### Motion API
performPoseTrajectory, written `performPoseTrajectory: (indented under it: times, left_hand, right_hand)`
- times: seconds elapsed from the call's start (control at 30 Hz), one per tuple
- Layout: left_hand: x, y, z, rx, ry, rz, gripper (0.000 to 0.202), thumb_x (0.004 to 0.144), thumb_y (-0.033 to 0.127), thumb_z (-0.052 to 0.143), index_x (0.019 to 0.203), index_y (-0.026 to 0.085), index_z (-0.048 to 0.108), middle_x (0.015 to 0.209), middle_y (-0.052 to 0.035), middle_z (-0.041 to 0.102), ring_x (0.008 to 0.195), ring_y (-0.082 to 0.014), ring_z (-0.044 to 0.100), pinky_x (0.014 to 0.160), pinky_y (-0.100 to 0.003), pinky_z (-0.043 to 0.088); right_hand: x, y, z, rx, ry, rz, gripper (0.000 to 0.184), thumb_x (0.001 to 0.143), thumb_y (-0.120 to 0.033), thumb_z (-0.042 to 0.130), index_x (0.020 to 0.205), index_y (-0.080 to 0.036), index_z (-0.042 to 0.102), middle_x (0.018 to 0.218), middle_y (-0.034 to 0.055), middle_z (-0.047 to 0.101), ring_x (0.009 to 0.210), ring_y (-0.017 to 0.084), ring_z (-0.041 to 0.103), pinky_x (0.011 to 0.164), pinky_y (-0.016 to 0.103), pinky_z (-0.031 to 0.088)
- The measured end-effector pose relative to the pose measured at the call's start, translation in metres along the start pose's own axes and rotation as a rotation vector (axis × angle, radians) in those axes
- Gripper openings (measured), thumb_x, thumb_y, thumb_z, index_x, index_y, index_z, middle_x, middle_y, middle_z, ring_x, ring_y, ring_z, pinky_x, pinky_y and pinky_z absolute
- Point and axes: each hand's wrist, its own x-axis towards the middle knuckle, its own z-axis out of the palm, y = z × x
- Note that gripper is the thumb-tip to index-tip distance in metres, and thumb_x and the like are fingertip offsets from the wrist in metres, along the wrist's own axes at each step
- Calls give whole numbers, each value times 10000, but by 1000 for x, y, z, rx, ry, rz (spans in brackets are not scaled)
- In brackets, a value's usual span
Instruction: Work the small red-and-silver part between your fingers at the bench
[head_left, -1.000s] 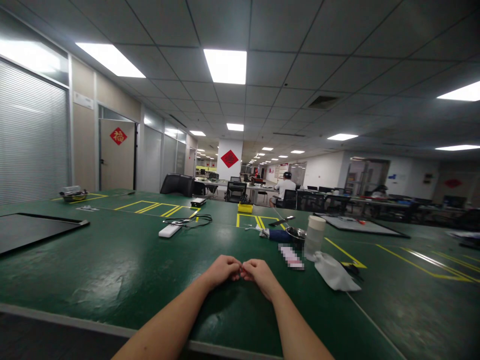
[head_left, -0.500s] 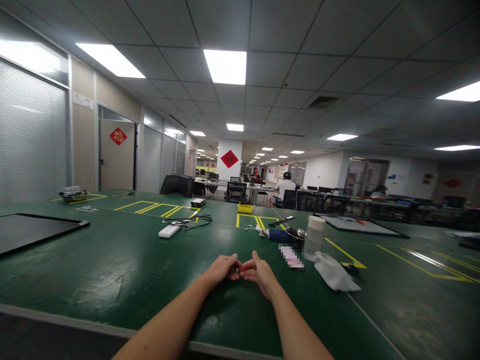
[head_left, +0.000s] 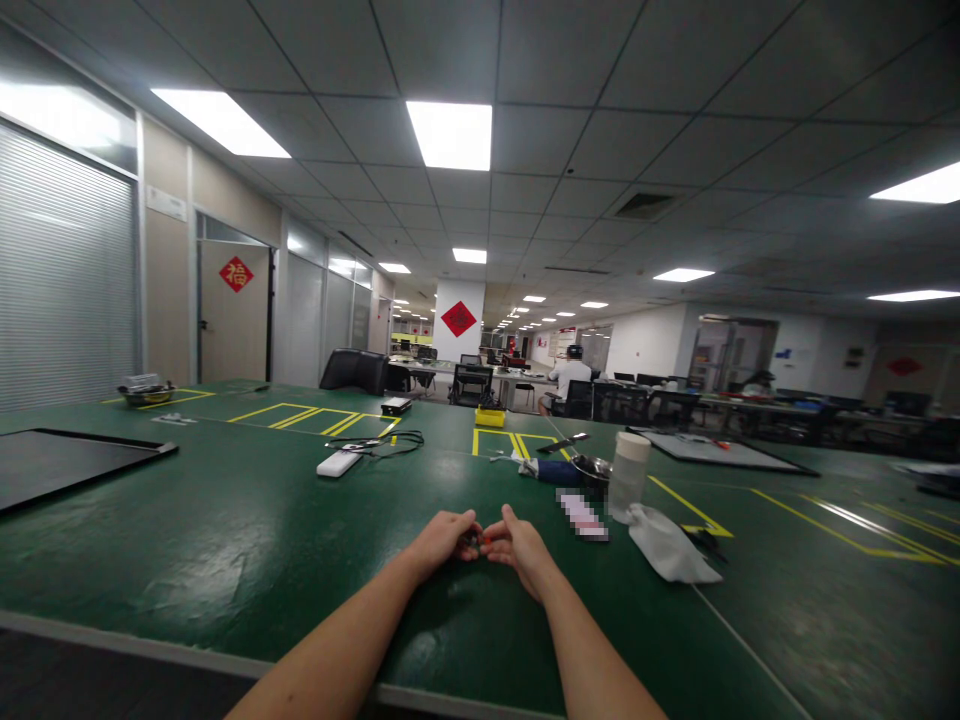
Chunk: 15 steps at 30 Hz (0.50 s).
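My left hand [head_left: 448,537] and my right hand [head_left: 517,545] face each other low over the green table [head_left: 300,580], fingertips nearly touching. Both have curled fingers with the thumbs raised. A small orange-red object [head_left: 486,542] shows at the fingertips of my right hand; its kind is too small to tell. Something tiny and pale sits at my left fingertips, mostly hidden by the fingers. To the right of my hands lie a blurred-out pink and white item [head_left: 583,515] and a white cloth-like pouch [head_left: 670,545].
A translucent bottle [head_left: 628,477] stands beside a metal bowl [head_left: 592,470] and a dark blue rolled item [head_left: 556,472]. Left of centre are a white power strip [head_left: 339,461] and black cables [head_left: 390,441]. A black tray [head_left: 67,465] lies far left. A seated person [head_left: 568,375] is in the background.
Almost nothing differs. Both hands stay in the same place, with at most a slight shift of the fingers.
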Motion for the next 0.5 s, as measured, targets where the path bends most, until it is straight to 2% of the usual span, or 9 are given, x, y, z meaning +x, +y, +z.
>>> performPoseTrajectory:
  times: [0.13,0.3,0.4,0.5]
  left_hand:
    - [0,1,1,34,4,-8,582,773,600,462,908,76,676,743,-90,673,573,-152,598,586,-276,460]
    - [-3,1,0,207,-31,109,309,717,344,576,869,97,683,635,-26,624,556,-121,543,544,-228,413]
    - [-3,0,0,268,1,127,277,661,221,577,897,106,668,603,7,576,519,-106,514,487,-207,372]
    - [-3,-1,1,283,10,117,263,646,179,553,880,114,652,611,17,555,503,-99,511,460,-198,353]
  right_hand:
    - [2,2,-1,-11,-17,-8,453,882,-476,444,722,-97,632,701,100,674,567,127,648,552,221,490]
    - [2,5,-2,-169,-53,-86,126,709,-197,595,740,-96,665,648,60,671,599,125,638,583,215,485]
    - [0,4,-1,-223,-62,-124,150,633,-120,565,738,-99,670,648,54,681,616,132,637,613,231,490]
    - [-2,3,0,-251,-57,-133,175,612,-113,545,736,-99,668,641,51,685,606,132,630,606,234,484]
